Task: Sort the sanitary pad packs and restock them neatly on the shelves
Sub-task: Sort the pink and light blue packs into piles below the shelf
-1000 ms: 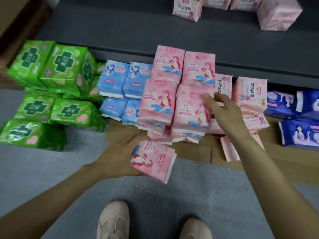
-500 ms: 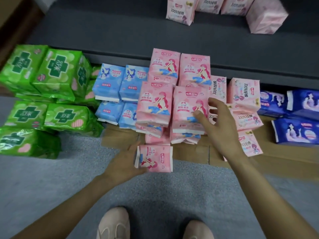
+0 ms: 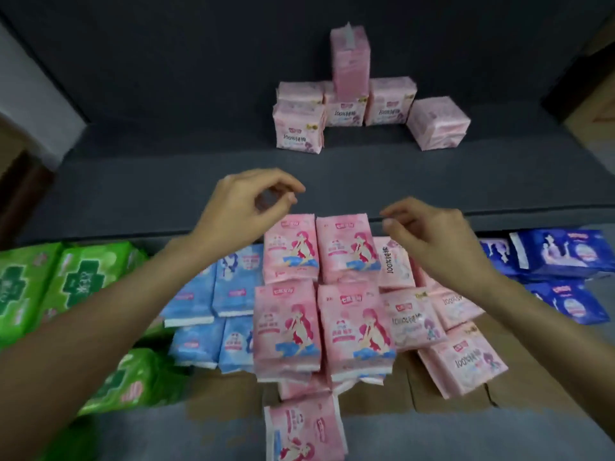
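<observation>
Several pink packs with a red-haired figure [image 3: 288,322] are stacked in rows on the floor in front of the low dark shelf [image 3: 159,181]. One more such pink pack [image 3: 303,430] lies alone on the grey floor at the bottom edge. My left hand [image 3: 246,207] hovers above the back-left pink pack [image 3: 290,249], fingers loosely curled, holding nothing. My right hand [image 3: 429,234] hovers over the pale pink "100%" packs [image 3: 412,317], also holding nothing. On the shelf stands a group of pale pink packs [image 3: 349,109], one stacked upright on top.
Green packs [image 3: 80,281] pile up at the left, light blue packs [image 3: 233,284] lie beside the pink ones, dark blue packs [image 3: 562,254] at the right. Flattened cardboard [image 3: 449,404] lies under the piles. Most of the shelf surface is bare.
My left hand has let go of the pink pack, which now lies on the floor. Both hands have risen above the pile, and the view has tilted up toward the shelf.
</observation>
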